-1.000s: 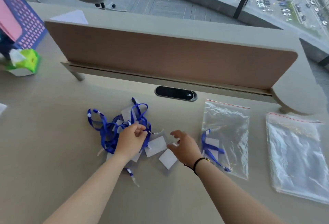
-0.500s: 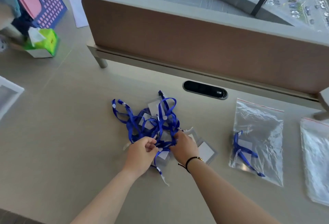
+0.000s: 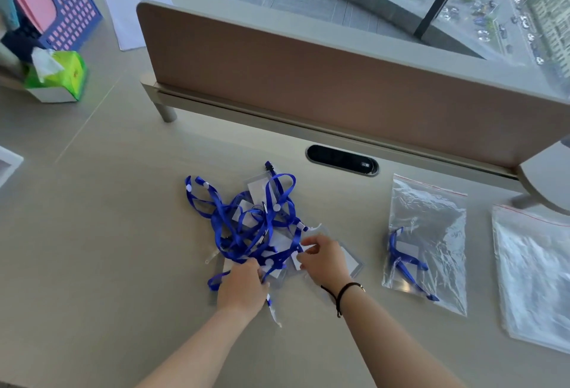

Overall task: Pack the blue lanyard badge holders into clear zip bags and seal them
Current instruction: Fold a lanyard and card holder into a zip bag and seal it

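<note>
A tangled heap of blue lanyards (image 3: 246,221) with clear badge holders lies on the beige desk (image 3: 92,249). My left hand (image 3: 242,287) grips lanyard straps at the heap's near edge. My right hand (image 3: 325,259) pinches a clear badge holder at the heap's right side, with another holder (image 3: 351,259) half hidden under it. To the right lies a clear zip bag (image 3: 431,233) with one blue lanyard and holder inside. A stack of empty zip bags (image 3: 536,276) lies at the far right.
A brown divider panel (image 3: 339,85) runs across the back of the desk, with a black cable slot (image 3: 342,160) before it. A green tissue box (image 3: 58,79) and a blue-and-pink file basket (image 3: 52,2) stand at the back left. A white sheet (image 3: 129,17) lies behind.
My right hand came left from beside the filled bag into the heap and took hold of a badge holder. My left hand slid to the heap's near edge. The view shifted left.
</note>
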Demonstrator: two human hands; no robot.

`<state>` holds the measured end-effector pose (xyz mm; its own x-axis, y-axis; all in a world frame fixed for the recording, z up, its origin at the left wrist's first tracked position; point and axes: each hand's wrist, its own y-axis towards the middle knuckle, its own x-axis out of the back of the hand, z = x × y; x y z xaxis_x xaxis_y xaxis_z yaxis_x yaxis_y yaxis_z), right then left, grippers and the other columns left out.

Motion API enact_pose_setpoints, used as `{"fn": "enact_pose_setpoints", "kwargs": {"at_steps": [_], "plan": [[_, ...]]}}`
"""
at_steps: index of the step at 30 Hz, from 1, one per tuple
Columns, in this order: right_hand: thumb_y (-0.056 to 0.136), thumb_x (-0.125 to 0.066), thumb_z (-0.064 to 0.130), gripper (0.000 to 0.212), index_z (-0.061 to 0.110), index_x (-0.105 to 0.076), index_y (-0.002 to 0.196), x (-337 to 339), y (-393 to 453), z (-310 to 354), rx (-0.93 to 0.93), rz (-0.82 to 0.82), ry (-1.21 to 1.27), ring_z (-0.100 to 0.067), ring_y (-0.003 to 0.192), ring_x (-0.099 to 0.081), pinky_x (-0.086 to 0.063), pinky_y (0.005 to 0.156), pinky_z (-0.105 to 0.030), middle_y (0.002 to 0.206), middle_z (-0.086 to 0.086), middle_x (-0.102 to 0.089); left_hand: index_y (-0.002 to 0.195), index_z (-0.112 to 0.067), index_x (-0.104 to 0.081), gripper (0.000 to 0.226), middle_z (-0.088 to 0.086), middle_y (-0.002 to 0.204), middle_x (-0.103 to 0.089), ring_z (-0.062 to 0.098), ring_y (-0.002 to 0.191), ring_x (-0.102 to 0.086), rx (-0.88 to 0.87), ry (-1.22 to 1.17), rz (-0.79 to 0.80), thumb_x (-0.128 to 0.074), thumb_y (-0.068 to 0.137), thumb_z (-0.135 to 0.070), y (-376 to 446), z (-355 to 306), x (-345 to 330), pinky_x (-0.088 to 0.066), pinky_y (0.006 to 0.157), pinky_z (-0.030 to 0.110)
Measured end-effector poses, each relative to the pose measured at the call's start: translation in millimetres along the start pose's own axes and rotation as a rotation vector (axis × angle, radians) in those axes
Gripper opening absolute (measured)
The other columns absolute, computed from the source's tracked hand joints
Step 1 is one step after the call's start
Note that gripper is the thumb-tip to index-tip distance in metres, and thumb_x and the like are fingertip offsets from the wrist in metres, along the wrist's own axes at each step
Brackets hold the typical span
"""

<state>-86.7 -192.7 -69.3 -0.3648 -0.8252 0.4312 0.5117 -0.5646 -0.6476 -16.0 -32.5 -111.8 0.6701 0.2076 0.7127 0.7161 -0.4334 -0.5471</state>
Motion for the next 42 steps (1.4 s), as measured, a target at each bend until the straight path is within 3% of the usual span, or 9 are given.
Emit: {"fn": "enact_pose_setpoints", "kwargs": {"at_steps": [7,12,15,16,20,24,31,39,42], "plan": [[0.082,-0.055,0.003,0.020,0.012,-0.073,0.083,41.4,-49.1,43.6,0.188,-0.061,0.184,-0.005,0.052,-0.057,-0.046,0.056,-0.023,0.062,0.002,-0.066,0.098,-0.028,-0.051,0.022,-0.009,0.101,-0.057,0.006,0.085,-0.057,-0.061,-0.224,-0.152,-0.067,0.085,-0.022,-14.4,-19.0,35.1,-0.043,0.067,0.020],[0.071,-0.053,-0.006,0.025,0.012,-0.071,0.072,61.3,-80.1,84.4,0.367,0.176,0.382,-0.017,0.053,-0.053,-0.048,0.058,-0.029,0.066,-0.018,-0.063,0.131,-0.061,-0.040,0.064,-0.029,0.143,-0.043,-0.008,0.136,-0.035,-0.591,-0.459,0.098,-0.074,0.087,-0.029,-43.4,-67.6,82.6,-0.034,0.105,0.010],[0.067,-0.052,-0.005,0.023,0.011,-0.068,0.071,78.4,-87.1,97.5,0.409,0.257,0.661,-0.021,0.052,-0.051,-0.048,0.054,-0.029,0.065,-0.011,-0.059,0.096,-0.030,-0.073,0.012,0.000,0.095,-0.074,0.025,0.097,-0.068,-0.566,-0.655,0.206,-0.063,0.096,-0.037,-46.5,-89.3,101.6,-0.050,0.093,0.035],[0.067,-0.052,-0.006,0.020,0.008,-0.065,0.072,85.2,-85.9,98.7,0.410,0.256,0.761,-0.021,0.051,-0.049,-0.046,0.053,-0.029,0.065,-0.008,-0.057,0.080,-0.019,-0.070,0.027,0.008,0.077,-0.069,0.038,0.083,-0.066,-0.530,-0.734,0.232,-0.062,0.097,-0.038,-46.5,-92.8,107.1,-0.049,0.086,0.042],[0.073,-0.054,-0.007,0.018,0.008,-0.063,0.075,104.7,-64.4,79.1,0.327,0.150,0.916,-0.022,0.054,-0.049,-0.043,0.054,-0.030,0.070,-0.006,-0.055,0.064,-0.013,-0.052,0.042,0.003,0.051,-0.029,0.019,0.044,-0.028,-0.322,-1.013,0.337,-0.054,0.095,-0.041,-49.1,-95.0,122.5,-0.036,0.051,0.032],[0.088,-0.059,-0.001,0.020,0.005,-0.066,0.106,92.2,-26.9,28.4,0.091,0.035,0.501,-0.021,0.071,-0.062,-0.051,0.066,-0.033,0.086,-0.013,-0.065,0.075,-0.007,-0.057,0.037,-0.001,0.052,-0.023,0.013,0.045,-0.014,-0.239,-0.967,0.337,-0.048,0.102,-0.031,-45.3,-88.8,120.8,-0.016,0.044,0.025],[0.064,-0.083,0.044,0.086,0.024,-0.043,0.137,56.5,17.1,-50.5,-0.079,-0.078,-0.585,-0.026,0.125,-0.046,-0.044,0.099,-0.035,0.134,-0.006,-0.042,0.078,-0.023,-0.072,0.034,0.012,0.062,-0.042,0.016,0.048,-0.028,-0.234,-0.925,0.316,-0.050,0.104,-0.023,-47.5,-90.0,105.6,-0.024,0.045,0.028],[0.044,-0.085,0.066,0.103,0.018,-0.039,0.123,45.4,31.1,-52.0,-0.137,-0.167,-0.806,-0.026,0.121,-0.047,-0.038,0.100,-0.035,0.123,-0.005,-0.050,0.100,-0.002,-0.064,0.016,0.011,0.069,-0.058,0.019,0.054,-0.048,-0.184,-0.916,0.281,-0.050,0.103,-0.009,-49.6,-95.9,91.8,-0.041,0.050,0.030],[0.052,-0.083,0.064,0.076,0.020,-0.055,0.108,50.3,30.7,-49.2,-0.109,-0.089,-0.782,-0.025,0.111,-0.052,-0.044,0.094,-0.034,0.115,-0.005,-0.054,0.101,-0.002,-0.064,0.017,0.015,0.075,-0.066,0.025,0.065,-0.060,-0.152,-0.953,0.252,-0.049,0.104,-0.009,-51.1,-99.8,91.0,-0.052,0.060,0.035]]}}
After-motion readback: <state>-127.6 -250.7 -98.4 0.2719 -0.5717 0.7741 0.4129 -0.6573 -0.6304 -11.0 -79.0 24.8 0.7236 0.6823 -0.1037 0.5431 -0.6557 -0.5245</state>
